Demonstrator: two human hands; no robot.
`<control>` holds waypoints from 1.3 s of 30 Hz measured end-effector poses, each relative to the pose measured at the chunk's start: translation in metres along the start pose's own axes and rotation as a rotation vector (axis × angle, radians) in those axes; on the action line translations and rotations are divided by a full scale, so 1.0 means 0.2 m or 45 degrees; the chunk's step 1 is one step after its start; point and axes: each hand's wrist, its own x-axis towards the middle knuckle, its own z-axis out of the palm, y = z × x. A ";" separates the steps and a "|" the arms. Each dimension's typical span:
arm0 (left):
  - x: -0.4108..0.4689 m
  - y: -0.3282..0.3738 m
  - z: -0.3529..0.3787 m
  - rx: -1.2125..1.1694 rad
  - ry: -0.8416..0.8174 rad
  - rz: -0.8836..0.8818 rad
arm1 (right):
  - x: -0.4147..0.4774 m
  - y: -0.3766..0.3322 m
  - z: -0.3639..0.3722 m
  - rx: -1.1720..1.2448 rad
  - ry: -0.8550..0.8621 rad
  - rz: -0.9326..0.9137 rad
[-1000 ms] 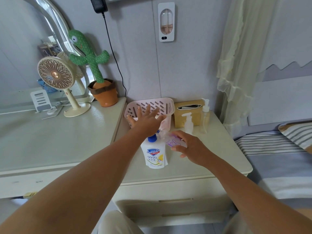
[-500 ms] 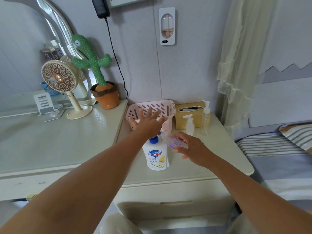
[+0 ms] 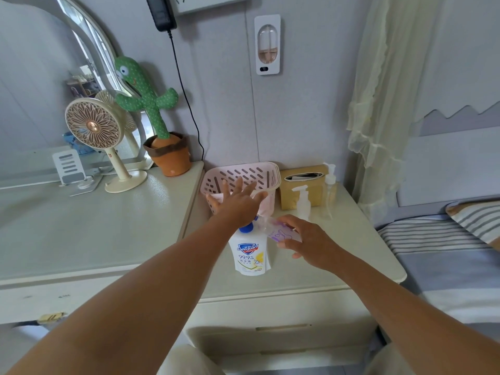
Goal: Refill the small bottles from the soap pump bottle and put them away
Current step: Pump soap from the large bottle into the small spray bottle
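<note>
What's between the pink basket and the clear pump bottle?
Head view: a tan tissue box fills that gap, with a small white pump bottle standing in front of it.

Left hand (image 3: 238,204) flat atop soap pump bottle (image 3: 250,255), right hand (image 3: 311,242) gripping small bottle (image 3: 281,234), seemingly at spout

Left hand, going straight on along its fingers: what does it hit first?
Probably the pink basket: the left hand lies flat over the pump of the soap bottle, fingers spread toward the basket's near wall. Fingertips overlap it in the picture; contact is unclear.
</note>
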 end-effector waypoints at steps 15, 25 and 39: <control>-0.08 0.05 -0.05 -0.121 0.000 -0.057 | 0.00 0.01 0.01 0.010 -0.006 -0.015; -0.08 0.05 -0.11 -0.151 0.009 -0.083 | 0.01 0.00 0.00 -0.025 0.010 -0.031; -0.04 0.03 -0.07 -0.074 0.017 -0.001 | 0.00 0.00 0.00 -0.026 0.016 -0.049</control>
